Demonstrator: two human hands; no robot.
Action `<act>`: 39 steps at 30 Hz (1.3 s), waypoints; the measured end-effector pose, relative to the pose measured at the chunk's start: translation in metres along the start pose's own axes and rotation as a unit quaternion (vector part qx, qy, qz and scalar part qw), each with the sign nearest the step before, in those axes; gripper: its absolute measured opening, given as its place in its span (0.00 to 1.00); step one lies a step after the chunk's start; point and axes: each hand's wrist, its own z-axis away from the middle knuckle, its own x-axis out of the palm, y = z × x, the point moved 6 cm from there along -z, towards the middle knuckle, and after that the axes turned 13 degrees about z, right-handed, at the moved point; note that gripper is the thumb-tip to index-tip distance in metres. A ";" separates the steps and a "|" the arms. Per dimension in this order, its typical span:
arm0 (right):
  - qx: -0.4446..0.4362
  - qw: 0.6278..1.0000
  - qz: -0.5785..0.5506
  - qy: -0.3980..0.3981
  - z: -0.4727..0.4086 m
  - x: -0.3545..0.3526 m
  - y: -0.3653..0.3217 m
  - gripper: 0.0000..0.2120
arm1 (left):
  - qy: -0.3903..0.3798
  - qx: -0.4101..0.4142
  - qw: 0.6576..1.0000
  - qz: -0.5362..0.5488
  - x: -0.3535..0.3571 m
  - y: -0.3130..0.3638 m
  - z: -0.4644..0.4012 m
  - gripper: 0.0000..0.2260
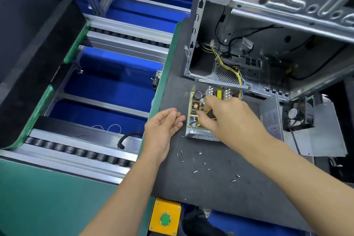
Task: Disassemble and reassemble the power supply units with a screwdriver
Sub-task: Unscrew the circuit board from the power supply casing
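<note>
An open power supply unit (197,134) lies on the dark grey mat (201,184), its circuit board with a capacitor and coil exposed. My right hand (226,115) reaches down into it, fingers among the components; what they hold is hidden. My left hand (164,124) hovers just left of the unit, palm up with fingers loosely curled and nothing in it. Several small loose screws (195,171) are scattered on the mat in front of the unit. No screwdriver is visible.
An open metal computer case (268,25) stands behind the unit, yellow wires (226,65) running from it. A metal cover (272,119) and a fan part (293,114) lie at the right. A roller conveyor (86,153) runs on the left. A yellow box with a green button (165,219) sits at the near edge.
</note>
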 end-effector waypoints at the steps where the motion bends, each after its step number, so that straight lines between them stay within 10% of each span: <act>1: 0.028 0.999 -0.033 0.024 0.003 -0.004 0.007 0.11 | -0.001 -0.004 1.000 0.005 0.001 0.000 -0.002 0.04; 7: 0.283 0.896 -0.338 0.042 0.015 0.005 0.072 0.13 | -0.021 -0.030 0.999 0.012 0.010 -0.002 -0.010 0.05; 12: 0.330 0.829 -0.451 0.031 0.019 0.025 0.076 0.17 | -0.061 -0.049 0.996 0.033 0.025 -0.005 -0.012 0.07; 39: 0.304 0.835 -0.459 -0.021 0.010 0.031 0.070 0.16 | -0.088 -0.019 0.996 -0.003 0.027 0.004 -0.015 0.06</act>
